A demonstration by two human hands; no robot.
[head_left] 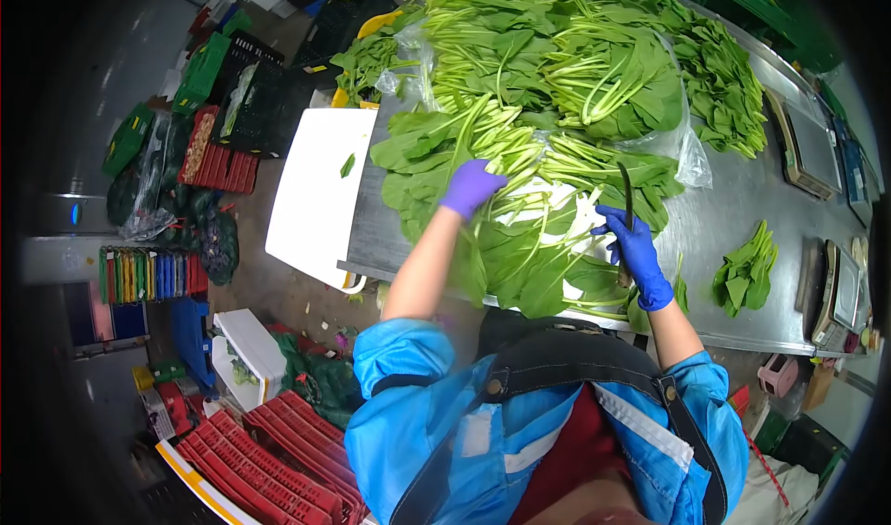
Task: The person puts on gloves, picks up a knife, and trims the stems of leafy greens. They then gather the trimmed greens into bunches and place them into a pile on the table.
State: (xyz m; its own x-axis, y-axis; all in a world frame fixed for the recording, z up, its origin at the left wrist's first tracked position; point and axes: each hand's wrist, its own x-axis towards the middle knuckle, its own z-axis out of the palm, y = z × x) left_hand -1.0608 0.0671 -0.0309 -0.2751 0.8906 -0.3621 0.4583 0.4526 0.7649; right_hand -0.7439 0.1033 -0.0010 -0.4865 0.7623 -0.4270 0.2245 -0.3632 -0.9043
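My left hand (471, 186), in a purple glove, lies on top of the bunch of leafy greens (534, 265) spread in front of me. Its fingers are bent over the pale stems where they meet the leaves. I cannot tell whether they close around the stems or only press down on them.

My right hand (636, 251), in a blue glove, is clenched around the handle of a knife (628, 195). The dark blade points away from me, over the right edge of the same bunch. The bunch rests on the near part of the steel tabletop (742, 200), between my two hands, its broad leaves hanging toward my apron.

Beyond it, a big heap of greens (557, 61) covers the far half of the tabletop, with a clear plastic bag (689, 154) at its right side. A small bundle of leaves (744, 276) lies apart to my right, near a scale (843, 293) at the edge. A second scale (809, 144) stands further back.

To my left, a white board (320, 191) sticks out past the end of the tabletop, with one scrap of leaf on it. On the floor below are red crates (269, 451) and, further off, black crates (264, 93).
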